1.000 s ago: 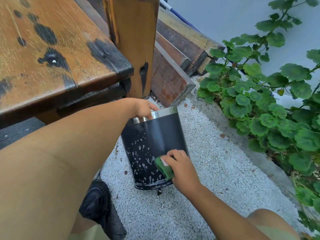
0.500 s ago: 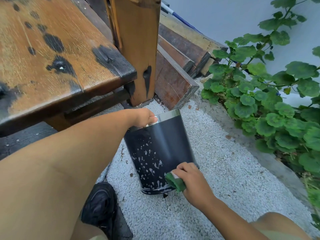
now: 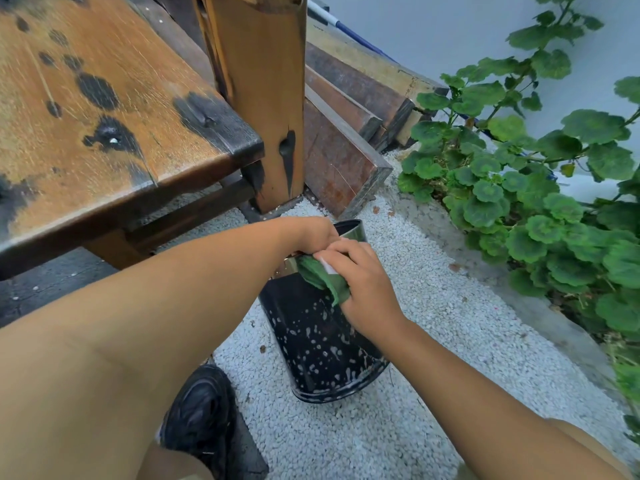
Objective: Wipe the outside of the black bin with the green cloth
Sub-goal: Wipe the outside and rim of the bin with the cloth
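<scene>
My left grip holds the black bin by its rim; the bin stands on gravel. My right grip, clutching the green cloth, has moved from the lower wall up to the rim band. Spots remain below.

The left arm was stretched forward, the left hand curled on the silver-rimmed round black bin. The crumpled green cloth was gripped by the right hand, fingers bent, just beside the left.
</scene>
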### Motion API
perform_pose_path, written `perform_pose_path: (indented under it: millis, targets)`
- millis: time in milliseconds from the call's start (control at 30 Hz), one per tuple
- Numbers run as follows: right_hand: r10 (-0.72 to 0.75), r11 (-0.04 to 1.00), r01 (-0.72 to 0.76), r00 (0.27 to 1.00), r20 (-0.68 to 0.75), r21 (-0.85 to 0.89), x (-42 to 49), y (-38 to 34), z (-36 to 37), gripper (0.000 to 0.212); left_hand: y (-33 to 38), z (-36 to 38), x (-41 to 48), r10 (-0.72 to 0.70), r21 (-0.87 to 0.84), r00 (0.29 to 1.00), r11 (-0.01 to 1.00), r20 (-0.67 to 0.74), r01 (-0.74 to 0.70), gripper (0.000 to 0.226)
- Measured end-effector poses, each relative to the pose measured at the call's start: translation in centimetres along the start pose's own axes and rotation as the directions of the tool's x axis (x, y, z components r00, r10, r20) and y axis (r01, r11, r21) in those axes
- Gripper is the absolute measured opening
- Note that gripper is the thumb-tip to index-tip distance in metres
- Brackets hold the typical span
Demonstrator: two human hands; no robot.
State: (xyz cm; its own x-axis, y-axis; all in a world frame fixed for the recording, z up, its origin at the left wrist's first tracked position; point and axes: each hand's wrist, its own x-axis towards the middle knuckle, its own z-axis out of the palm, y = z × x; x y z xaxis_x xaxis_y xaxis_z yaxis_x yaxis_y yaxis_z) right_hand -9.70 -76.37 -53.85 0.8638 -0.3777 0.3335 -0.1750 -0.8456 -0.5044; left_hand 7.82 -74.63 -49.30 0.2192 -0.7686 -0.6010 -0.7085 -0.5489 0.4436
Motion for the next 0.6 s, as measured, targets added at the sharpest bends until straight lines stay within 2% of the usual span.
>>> perform_pose_path:
  millis: [100, 200, 233, 333, 467, 600]
  targets:
    - [-0.011, 0.999, 0.014, 0.997, 0.074, -0.044, 0.6, 0.4, 1.0, 0.046, -0.2, 0.3, 0.3, -0.057, 0.019, 0.993, 0.998, -0.103, 0.059, 0.016]
    - [0.015, 0.998, -0.006, 0.992, 0.127, -0.065, 0.3, 1.2, 1.5, 0.044, 0.1, -0.1, 0.6, -0.119, 0.035, 0.980, 0.991, -0.162, 0.126, 0.048]
    - [0.033, 0.998, -0.024, 0.989, 0.143, -0.060, 0.0, 1.5, 1.5, 0.043, 0.0, -0.5, 0.6, -0.135, 0.018, 0.976, 0.990, -0.170, 0.140, 0.052]
    - [0.074, 0.995, -0.055, 0.964, 0.256, -0.082, -1.7, 2.4, 1.6, 0.046, -1.3, -1.5, 0.6, -0.192, -0.150, 0.964, 0.975, -0.184, 0.166, 0.044]
    - [0.095, 0.993, -0.062, 0.916, 0.390, -0.098, -5.7, 3.0, 1.7, 0.046, -2.9, -2.0, 0.4, -0.223, -0.243, 0.961, 0.953, -0.166, 0.180, 0.006]
    - [0.111, 0.992, -0.075, 0.892, 0.438, -0.099, -8.8, 3.3, 1.3, 0.038, -4.2, -2.0, 0.5, -0.191, -0.355, 0.974, 0.925, -0.122, 0.137, 0.027]
